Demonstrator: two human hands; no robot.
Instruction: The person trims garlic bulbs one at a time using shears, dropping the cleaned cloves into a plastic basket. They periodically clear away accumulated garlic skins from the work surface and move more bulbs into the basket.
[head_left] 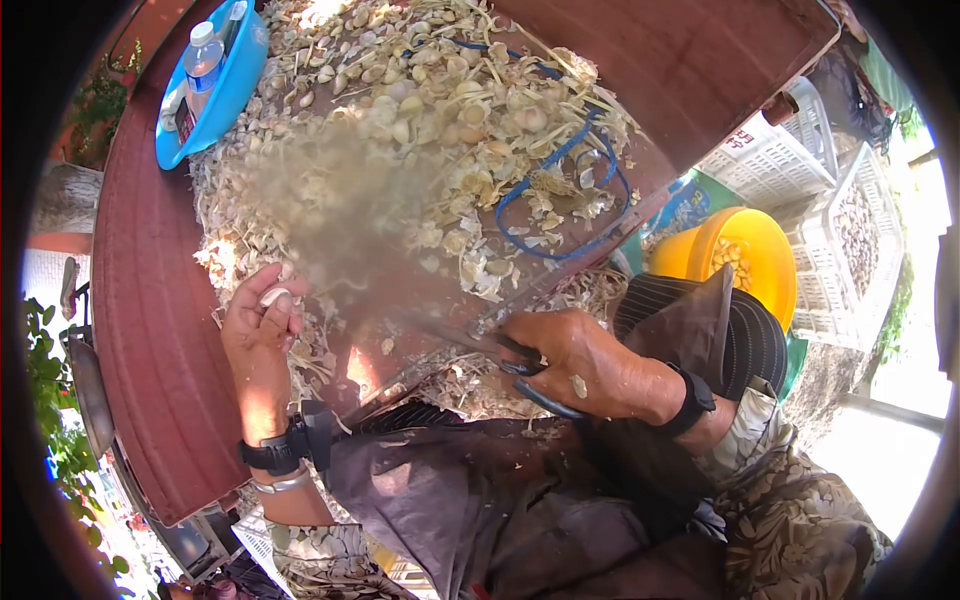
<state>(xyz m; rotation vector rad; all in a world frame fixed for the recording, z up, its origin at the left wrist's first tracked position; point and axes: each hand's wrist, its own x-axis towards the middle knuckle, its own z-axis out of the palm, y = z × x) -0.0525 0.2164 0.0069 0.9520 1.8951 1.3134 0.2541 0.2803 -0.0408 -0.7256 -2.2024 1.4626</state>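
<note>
The clove [274, 296] is in the left hand [258, 325], pinched between thumb and fingers above the near edge of the pile [430, 120] on the desk [150, 390]. The grip is narrow, with the palm partly turned up.

The clove should be very light and firm, hard enough to take a steady pinch without squashing, though a blade or nail would mark it. Its skin is likely dry, papery and quick to flake; where bare, the surface will be smooth and a little slippery, more so with damp fingers. Its small, curved shape could roll or shoot out of an uneven squeeze. The best hold is across the fat middle, with thumb pad against finger pads, both ends free and fingertips tucked back.

The right hand [590, 362] is wrapped around the handles of the scissors [447, 331], the blades pointing towards the left hand but apart from it. The tips are lost in a blur, so I cannot tell how wide they stand. The scissors should feel stiff and much heavier than the clove, and are best held by the loops, away from the edges.
</note>
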